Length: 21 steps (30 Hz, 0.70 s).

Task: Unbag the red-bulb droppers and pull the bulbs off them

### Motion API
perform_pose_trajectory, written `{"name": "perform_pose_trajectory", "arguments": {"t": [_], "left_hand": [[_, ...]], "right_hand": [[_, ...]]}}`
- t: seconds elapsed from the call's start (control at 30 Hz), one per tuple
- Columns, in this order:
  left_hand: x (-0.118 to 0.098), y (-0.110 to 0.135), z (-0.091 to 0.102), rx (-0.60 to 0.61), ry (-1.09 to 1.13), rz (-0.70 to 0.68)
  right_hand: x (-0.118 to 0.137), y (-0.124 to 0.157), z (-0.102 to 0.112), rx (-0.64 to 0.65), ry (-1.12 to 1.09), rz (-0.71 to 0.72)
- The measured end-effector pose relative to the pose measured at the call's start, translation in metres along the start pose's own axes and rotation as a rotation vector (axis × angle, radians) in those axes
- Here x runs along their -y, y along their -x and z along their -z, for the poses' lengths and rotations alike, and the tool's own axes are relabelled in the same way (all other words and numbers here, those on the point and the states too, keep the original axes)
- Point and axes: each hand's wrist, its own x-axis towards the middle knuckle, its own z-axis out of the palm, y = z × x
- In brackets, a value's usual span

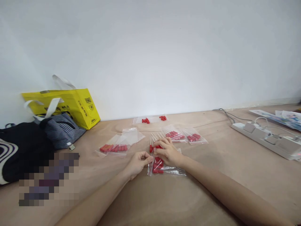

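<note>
Left hand (pixel 136 164): its fingers are narrow, holding the side of a clear bag (pixel 172 170).
Right hand (pixel 168 153): it is over the same bag with bent fingers; whether they grip, I cannot tell.
Clear bag: it lies at the middle of the desk (pixel 145 201), with red pieces (pixel 158 166) showing through.
Back edge: a yellow bag (pixel 81 105) stands toward its left end.
Right edge: a white power strip (pixel 265 141) lies toward it.

Left hand (pixel 137 165): thumb and forefinger closed together, other fingers curled.
Right hand (pixel 169 153): palm down, fingers bent, just beside the left.
Left forearm (pixel 105 191): bare, slanting inward.
Right forearm (pixel 218 183): bare, slanting inward.
</note>
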Motion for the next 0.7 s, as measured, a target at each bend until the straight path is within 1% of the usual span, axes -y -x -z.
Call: {"name": "perform_pose_trajectory", "arguments": {"t": [0.07, 0.13, 0.2, 0.27, 0.37, 0.6, 0.7], "left_hand": [[0.003, -0.001, 0.000, 0.004, 0.007, -0.049], [0.006, -0.002, -0.001, 0.012, -0.019, -0.150], [0.009, -0.002, -0.001, 0.029, -0.080, -0.265], [0.011, -0.001, -0.002, 0.029, -0.165, -0.341], [0.011, 0.000, -0.001, -0.006, -0.286, -0.386], [0.015, 0.004, -0.001, -0.032, -0.477, -0.428], [0.020, 0.004, -0.001, -0.074, -0.571, -0.451]], "right_hand": [[0.000, 0.002, -0.002, -0.025, 0.009, 0.019], [-0.001, 0.003, -0.003, -0.050, 0.023, 0.043], [-0.001, 0.004, -0.004, -0.071, 0.041, 0.068], [-0.001, 0.004, -0.006, -0.090, 0.057, 0.092], [-0.001, 0.005, -0.009, -0.101, 0.068, 0.125], [0.002, 0.006, -0.009, -0.095, 0.122, 0.239], [0.002, 0.005, -0.010, -0.060, 0.134, 0.277]]}}
